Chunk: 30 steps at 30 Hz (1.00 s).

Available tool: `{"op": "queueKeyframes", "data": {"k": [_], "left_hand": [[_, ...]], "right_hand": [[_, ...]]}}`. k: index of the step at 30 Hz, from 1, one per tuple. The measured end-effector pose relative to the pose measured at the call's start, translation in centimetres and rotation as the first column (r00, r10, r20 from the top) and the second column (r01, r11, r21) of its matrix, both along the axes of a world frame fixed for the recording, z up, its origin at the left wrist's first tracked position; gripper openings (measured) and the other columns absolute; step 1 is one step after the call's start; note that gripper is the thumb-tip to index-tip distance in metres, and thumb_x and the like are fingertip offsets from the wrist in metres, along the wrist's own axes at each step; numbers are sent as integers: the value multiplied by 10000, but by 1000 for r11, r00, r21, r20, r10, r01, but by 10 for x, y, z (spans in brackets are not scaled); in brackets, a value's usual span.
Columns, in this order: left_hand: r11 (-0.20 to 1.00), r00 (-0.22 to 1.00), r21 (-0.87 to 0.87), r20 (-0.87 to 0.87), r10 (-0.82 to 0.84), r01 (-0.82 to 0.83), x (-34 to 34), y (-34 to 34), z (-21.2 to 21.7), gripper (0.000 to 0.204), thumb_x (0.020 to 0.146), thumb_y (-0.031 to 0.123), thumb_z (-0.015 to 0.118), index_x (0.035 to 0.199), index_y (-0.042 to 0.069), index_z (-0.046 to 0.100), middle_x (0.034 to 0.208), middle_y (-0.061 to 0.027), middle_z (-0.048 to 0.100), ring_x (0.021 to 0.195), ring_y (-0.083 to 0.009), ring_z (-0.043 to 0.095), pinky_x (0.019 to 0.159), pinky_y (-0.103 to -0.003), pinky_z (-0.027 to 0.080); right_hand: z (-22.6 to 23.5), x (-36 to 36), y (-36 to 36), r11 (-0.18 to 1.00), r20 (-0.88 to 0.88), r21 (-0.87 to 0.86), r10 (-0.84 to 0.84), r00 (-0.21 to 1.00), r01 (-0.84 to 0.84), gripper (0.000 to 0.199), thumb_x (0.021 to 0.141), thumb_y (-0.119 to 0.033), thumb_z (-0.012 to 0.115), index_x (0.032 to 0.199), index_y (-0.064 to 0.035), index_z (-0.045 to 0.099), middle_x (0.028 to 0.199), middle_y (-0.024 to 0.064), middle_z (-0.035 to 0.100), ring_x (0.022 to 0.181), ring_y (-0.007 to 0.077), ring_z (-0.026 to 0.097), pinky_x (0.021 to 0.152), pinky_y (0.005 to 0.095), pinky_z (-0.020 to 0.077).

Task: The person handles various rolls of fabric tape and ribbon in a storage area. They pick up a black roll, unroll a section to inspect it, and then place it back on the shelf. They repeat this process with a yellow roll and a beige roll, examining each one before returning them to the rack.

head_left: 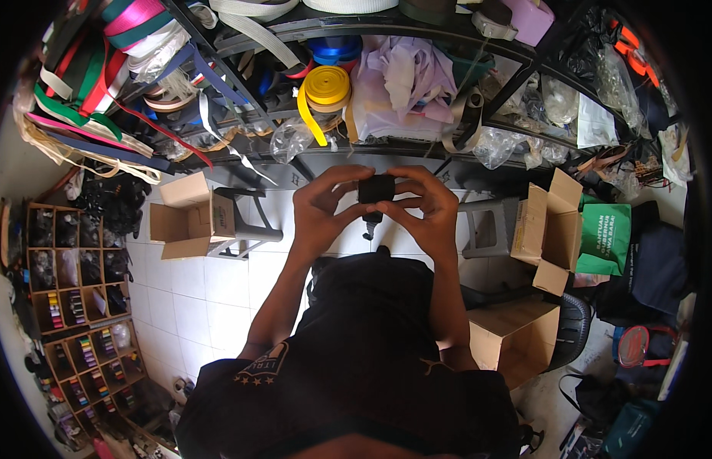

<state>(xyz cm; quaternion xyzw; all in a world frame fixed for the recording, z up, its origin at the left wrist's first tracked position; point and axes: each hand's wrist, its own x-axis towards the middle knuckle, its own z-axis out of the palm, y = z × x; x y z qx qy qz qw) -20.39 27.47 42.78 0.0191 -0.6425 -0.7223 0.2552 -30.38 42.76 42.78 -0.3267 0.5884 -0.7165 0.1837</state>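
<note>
Head view: both hands, left [319,205] and right [426,205], pinch a black strap roll [377,188] between fingertips; keep thumbs beneath it so the hanging tail stays untwisted.

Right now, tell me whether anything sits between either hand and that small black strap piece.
Nothing visible does. The left hand and the right hand both already touch the small black strap piece, fingers closed around its two sides, held up over the white tiled floor. A short black end hangs free below it.
</note>
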Motion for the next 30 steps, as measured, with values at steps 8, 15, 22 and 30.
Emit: {"op": "queueKeyframes", "data": {"k": [8, 15, 22, 30], "left_hand": [[999, 983, 3, 180, 43, -45, 6, 13, 7, 621, 846, -68, 687, 1421, -4, 460, 1200, -141, 638, 1060, -159, 621, 942, -317, 503], [878, 902, -365, 178, 393, -311, -1, 54, 8, 518, 1053, 186, 417, 1525, 35, 266, 1419, -122, 535, 1248, -206, 538, 998, -315, 434], [886, 928, -430, 228, 293, -174, 8, 31, 5, 508, 1037, 119, 433, 1507, -1, 285, 1393, -181, 533, 1244, -268, 548, 1014, -339, 428], [777, 900, -495, -24, 435, -389, -2, 50, 5, 533, 1016, 46, 413, 1516, -16, 238, 1439, -227, 460, 1317, -365, 480, 1018, -382, 442]], "right_hand": [[7, 7, -4, 981, -366, -29, -191, 911, 194, 473, 755, 53, 758, 1207, -18, 636, 1196, 116, 646, 1040, 249, 672, 858, 325, 570], [-15, 41, -31, 902, -461, -108, -417, 783, 417, 467, 928, -2, 595, 1383, 35, 494, 1377, 216, 546, 1260, 328, 551, 1034, 392, 441], [-16, 34, -20, 948, -293, -62, -317, 902, 313, 415, 931, -28, 623, 1332, 41, 545, 1350, 184, 579, 1249, 268, 559, 1029, 339, 449], [-15, 52, -29, 951, -227, -58, -309, 924, 304, 519, 1026, -183, 500, 1475, 32, 352, 1427, 176, 514, 1187, 184, 564, 922, 286, 463]]}}
